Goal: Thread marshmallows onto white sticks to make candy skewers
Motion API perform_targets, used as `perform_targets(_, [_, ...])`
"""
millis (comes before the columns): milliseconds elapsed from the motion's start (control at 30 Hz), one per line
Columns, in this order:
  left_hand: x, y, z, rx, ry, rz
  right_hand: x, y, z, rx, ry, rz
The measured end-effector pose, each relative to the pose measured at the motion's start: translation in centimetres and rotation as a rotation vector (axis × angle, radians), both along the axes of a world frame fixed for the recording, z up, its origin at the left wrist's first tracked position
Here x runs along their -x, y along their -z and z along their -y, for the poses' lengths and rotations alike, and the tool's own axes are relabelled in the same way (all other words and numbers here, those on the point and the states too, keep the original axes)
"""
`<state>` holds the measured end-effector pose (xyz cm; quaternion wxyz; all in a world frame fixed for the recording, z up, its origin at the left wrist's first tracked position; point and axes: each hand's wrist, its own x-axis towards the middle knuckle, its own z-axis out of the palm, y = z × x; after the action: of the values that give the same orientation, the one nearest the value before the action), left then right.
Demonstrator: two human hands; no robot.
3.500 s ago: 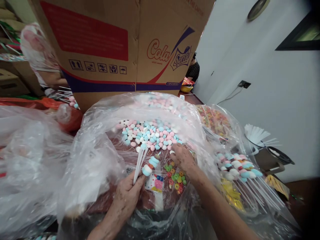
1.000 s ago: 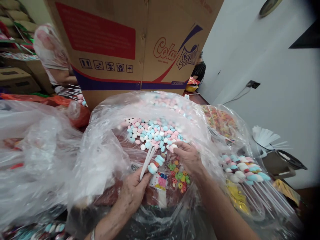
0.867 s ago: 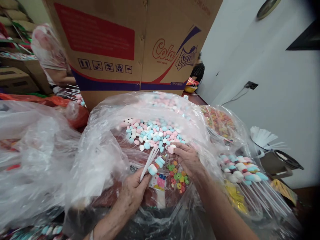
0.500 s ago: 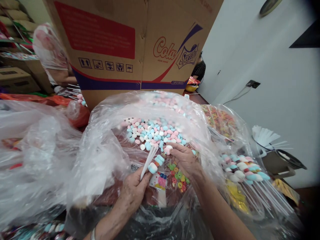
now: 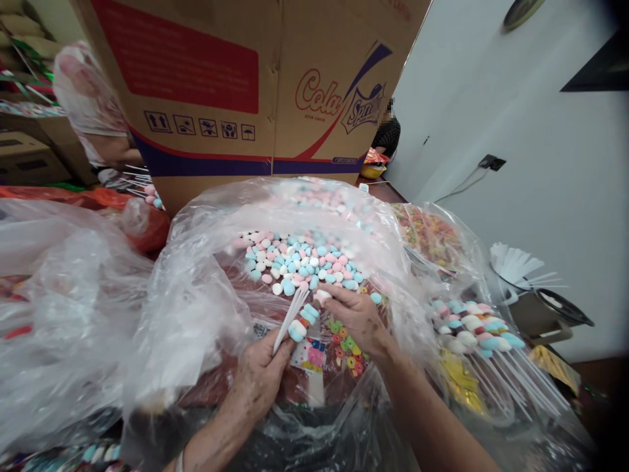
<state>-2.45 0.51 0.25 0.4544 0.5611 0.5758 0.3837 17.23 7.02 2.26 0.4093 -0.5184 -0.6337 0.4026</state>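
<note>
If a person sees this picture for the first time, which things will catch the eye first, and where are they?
First comes the heap of pink, blue and white marshmallows in the open clear plastic bag at the centre. Just below it, the left hand grips white sticks and the right hand pinches one marshmallow. Behind them towers a big cardboard box.

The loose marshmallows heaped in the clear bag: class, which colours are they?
The marshmallows are pastel pink, light blue and white, mixed together; the head view shows them best.
</note>
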Motion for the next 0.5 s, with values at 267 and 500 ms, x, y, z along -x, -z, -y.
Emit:
perform_targets(267, [0.1, 0.2, -0.1, -0.047, -0.017, -0.018, 1.0, 0.2, 1.2, -0.053, -0.089, 0.136])
perform_targets(500, [0.3, -0.3, 0.0, -0.021, -0.078, -0.062, 2.0, -0.4, 1.8, -0.113, -0.118, 0.121])
